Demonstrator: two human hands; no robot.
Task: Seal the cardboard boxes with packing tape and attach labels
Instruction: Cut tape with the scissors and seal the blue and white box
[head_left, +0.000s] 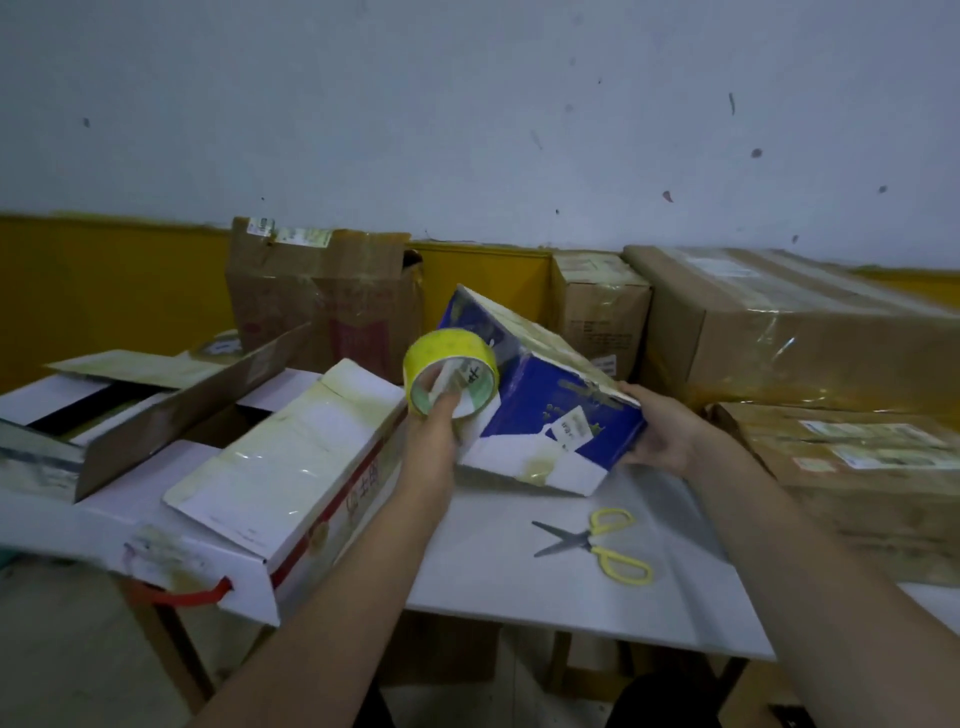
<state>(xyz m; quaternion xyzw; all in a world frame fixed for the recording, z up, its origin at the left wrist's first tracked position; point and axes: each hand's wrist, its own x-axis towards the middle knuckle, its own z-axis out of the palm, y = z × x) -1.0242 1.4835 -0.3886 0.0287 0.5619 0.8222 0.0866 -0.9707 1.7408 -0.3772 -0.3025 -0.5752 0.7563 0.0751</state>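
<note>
Starting at the left, we see an open white box (218, 467), then our left hand (434, 421) with fingers hooked through the yellow tape roll (451, 373). Our right hand (657, 426) grips the tilted blue box (540, 384) above the table (519, 571); scissors (597, 543) lie below.

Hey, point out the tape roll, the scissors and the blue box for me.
tape roll (451, 376): head view, on the yellow outer band of the roll.
scissors (597, 545): head view, near the pivot where the blades meet the yellow handles.
blue box (545, 410): head view, on its blue printed side.
</note>
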